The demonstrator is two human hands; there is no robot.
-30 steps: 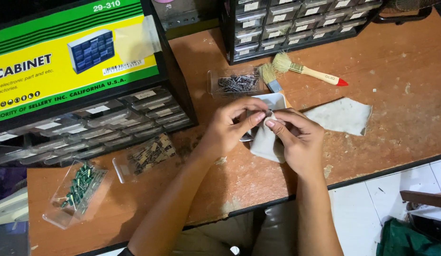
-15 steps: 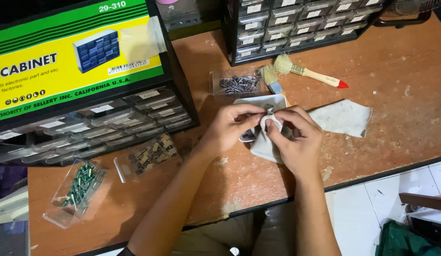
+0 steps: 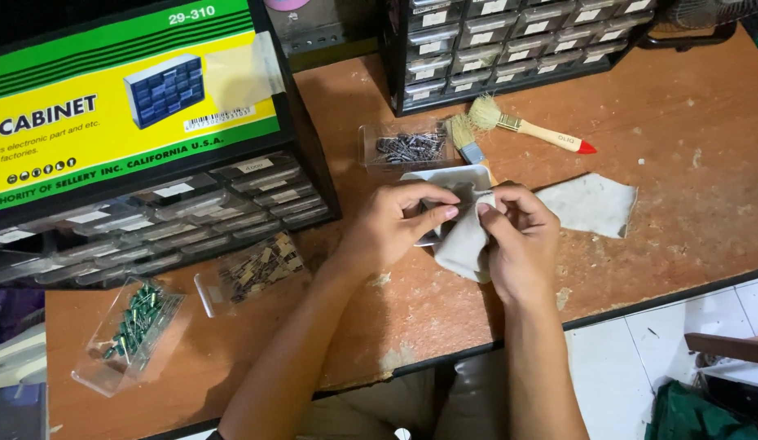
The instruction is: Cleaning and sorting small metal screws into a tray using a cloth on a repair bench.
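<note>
Here, in the head view, both hands meet over a grey cloth (image 3: 464,240) near the middle of the wooden table (image 3: 688,122). The left hand (image 3: 395,224) pinches the cloth from its left side, thumb and forefinger closed on a fold, and under that fold sits what looks like a small clear tray (image 3: 452,175), its pale rim showing just behind the cloth. The right hand (image 3: 517,236) grips the cloth from its right side, fingertips curled tight onto the same bunched part, so the two thumbs nearly touch.

Compared with half a second ago, the hands have drawn closer together and the cloth is gathered more tightly between them, which suggests the wiping of the small tray goes on rather than being finished.

Just behind the cloth lies a second clear tray of dark metal parts (image 3: 410,147), and beside that, to the right, a wooden brush with a red tip (image 3: 529,130). A loose grey rag (image 3: 591,204) lies flat just right of the cloth. Well left of the cloth stand two more trays, one of brownish parts (image 3: 257,269) and one of green parts (image 3: 134,322), in front of a black drawer cabinet (image 3: 151,220).
</note>
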